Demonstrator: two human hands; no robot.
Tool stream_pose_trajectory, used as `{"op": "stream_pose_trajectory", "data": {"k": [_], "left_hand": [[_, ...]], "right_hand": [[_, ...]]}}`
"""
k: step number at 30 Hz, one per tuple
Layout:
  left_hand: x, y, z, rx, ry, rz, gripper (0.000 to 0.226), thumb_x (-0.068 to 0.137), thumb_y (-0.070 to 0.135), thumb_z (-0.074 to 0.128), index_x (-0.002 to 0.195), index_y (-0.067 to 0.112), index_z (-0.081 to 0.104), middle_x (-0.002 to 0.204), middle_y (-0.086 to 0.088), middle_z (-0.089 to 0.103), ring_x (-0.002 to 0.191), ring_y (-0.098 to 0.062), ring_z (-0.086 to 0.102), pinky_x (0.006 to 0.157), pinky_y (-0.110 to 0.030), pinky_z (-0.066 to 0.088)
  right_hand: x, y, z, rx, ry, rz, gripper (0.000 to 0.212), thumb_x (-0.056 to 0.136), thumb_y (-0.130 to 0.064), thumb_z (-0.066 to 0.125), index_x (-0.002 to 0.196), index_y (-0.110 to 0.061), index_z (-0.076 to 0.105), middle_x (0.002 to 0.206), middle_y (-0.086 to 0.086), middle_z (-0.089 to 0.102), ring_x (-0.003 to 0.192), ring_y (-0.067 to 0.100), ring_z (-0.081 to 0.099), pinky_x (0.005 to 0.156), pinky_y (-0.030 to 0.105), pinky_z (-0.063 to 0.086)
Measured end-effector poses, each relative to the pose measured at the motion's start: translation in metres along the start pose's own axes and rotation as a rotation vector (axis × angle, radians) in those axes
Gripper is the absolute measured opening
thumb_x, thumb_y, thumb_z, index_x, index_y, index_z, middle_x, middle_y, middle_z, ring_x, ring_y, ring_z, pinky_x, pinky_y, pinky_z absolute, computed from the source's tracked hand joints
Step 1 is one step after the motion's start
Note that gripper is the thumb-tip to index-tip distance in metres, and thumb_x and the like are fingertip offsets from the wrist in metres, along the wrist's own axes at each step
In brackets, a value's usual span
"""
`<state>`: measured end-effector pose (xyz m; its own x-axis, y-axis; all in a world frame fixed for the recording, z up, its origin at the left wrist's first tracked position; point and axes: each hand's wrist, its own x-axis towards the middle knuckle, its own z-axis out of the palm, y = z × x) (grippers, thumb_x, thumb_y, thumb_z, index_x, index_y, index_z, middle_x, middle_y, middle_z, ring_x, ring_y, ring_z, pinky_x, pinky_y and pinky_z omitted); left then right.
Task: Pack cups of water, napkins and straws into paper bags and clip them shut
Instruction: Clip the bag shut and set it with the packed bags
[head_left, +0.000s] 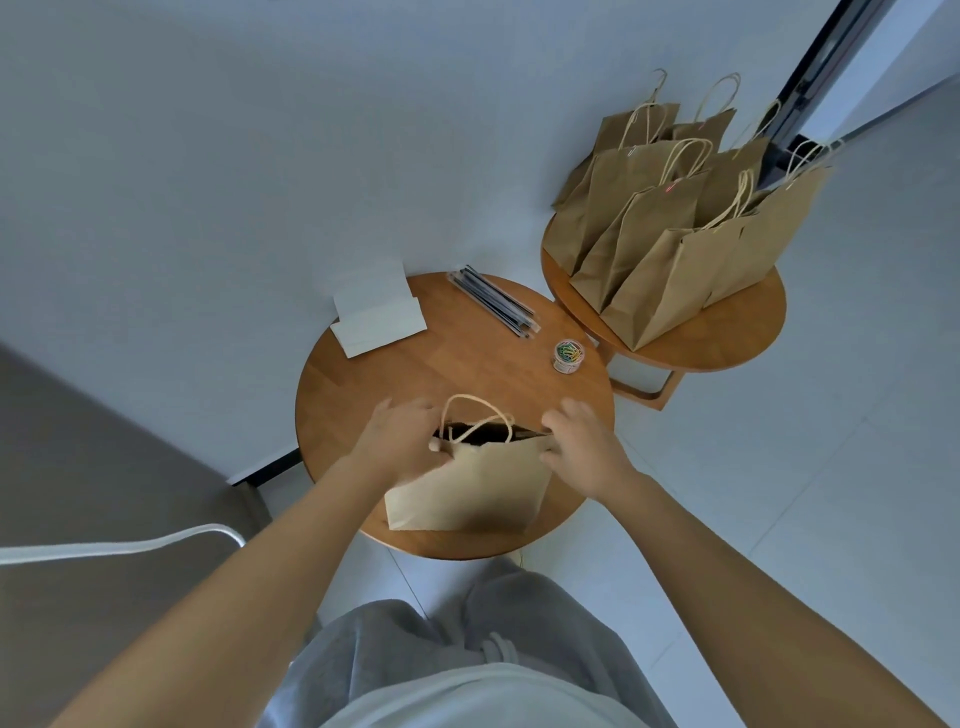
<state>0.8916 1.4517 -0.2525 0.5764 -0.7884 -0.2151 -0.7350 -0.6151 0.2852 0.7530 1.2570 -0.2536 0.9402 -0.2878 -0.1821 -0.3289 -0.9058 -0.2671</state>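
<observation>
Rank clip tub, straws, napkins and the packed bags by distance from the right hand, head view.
From the right hand, which holds the near paper bag at its rim:
1. Clip tub, just beyond the hand.
2. Straws, farther back, centre of the table.
3. Napkins and packed bags: too close to call; napkins back-left, bags on the second table, back-right.

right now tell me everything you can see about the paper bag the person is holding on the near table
The paper bag is plain light-brown kraft paper with two pale twisted-cord handles arching above its mouth. It stands upright on the near edge of the round wooden table, leaning slightly, its mouth open in a narrow dark slit; what is inside cannot be seen. The left hand grips the top rim at one end and the right hand grips the other end. No clip is visible on it yet.
</observation>
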Motion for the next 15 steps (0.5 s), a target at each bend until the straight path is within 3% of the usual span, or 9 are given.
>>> {"op": "stream_pose_trajectory", "data": {"k": [2, 5, 9, 11, 13, 15], "left_hand": [[0.002, 0.003, 0.001, -0.059, 0.001, -0.03, 0.025, 0.089, 0.041, 0.057, 0.103, 0.022, 0.062, 0.099, 0.007, 0.052, 0.087, -0.017, 0.054, 0.075, -0.028, 0.039], [0.005, 0.006, -0.001, -0.079, 0.0, -0.128, 0.03, 0.091, 0.039, 0.054, 0.086, 0.011, 0.062, 0.082, -0.005, 0.062, 0.074, -0.023, 0.057, 0.058, -0.031, 0.039], [0.01, 0.006, -0.006, -0.129, -0.115, -0.164, 0.027, 0.086, 0.034, 0.06, 0.078, 0.008, 0.061, 0.076, -0.007, 0.063, 0.065, -0.021, 0.053, 0.055, -0.033, 0.04], [0.014, 0.006, -0.013, -0.19, -0.178, -0.141, 0.025, 0.084, 0.032, 0.064, 0.081, 0.007, 0.064, 0.081, -0.008, 0.067, 0.069, -0.023, 0.06, 0.058, -0.035, 0.046], [0.017, 0.008, -0.025, -0.281, -0.218, -0.124, 0.02, 0.082, 0.033, 0.07, 0.078, 0.014, 0.064, 0.081, -0.002, 0.067, 0.067, -0.014, 0.059, 0.054, -0.025, 0.044], [0.024, 0.014, -0.044, -0.388, -0.294, -0.089, 0.02, 0.078, 0.035, 0.074, 0.091, 0.021, 0.067, 0.093, 0.007, 0.068, 0.075, -0.004, 0.06, 0.064, -0.016, 0.045]], "right_hand": [[0.004, 0.0, -0.003, 0.005, -0.041, -0.023, 0.009, 0.091, -0.019, 0.055, 0.09, -0.012, 0.051, 0.093, 0.003, 0.049, 0.092, 0.021, 0.046, 0.071, 0.035, 0.043], [0.01, -0.002, -0.006, 0.014, -0.027, -0.015, 0.018, 0.093, -0.017, 0.053, 0.08, -0.014, 0.041, 0.08, 0.001, 0.044, 0.078, 0.022, 0.045, 0.063, 0.036, 0.038], [0.013, -0.002, -0.004, 0.04, -0.03, -0.013, 0.018, 0.091, -0.017, 0.054, 0.079, -0.014, 0.041, 0.079, 0.001, 0.045, 0.075, 0.021, 0.045, 0.061, 0.034, 0.036], [0.015, 0.001, -0.007, 0.11, -0.065, -0.027, 0.011, 0.089, -0.015, 0.054, 0.081, -0.012, 0.047, 0.079, 0.001, 0.048, 0.075, 0.021, 0.048, 0.061, 0.034, 0.038], [0.016, 0.006, -0.011, 0.242, -0.054, -0.029, 0.003, 0.086, -0.01, 0.052, 0.086, -0.008, 0.055, 0.082, 0.002, 0.053, 0.075, 0.022, 0.051, 0.063, 0.036, 0.043], [0.02, 0.011, -0.016, 0.336, -0.03, -0.003, 0.01, 0.084, -0.007, 0.051, 0.088, -0.013, 0.058, 0.082, -0.004, 0.054, 0.076, 0.017, 0.053, 0.066, 0.034, 0.046]]}}
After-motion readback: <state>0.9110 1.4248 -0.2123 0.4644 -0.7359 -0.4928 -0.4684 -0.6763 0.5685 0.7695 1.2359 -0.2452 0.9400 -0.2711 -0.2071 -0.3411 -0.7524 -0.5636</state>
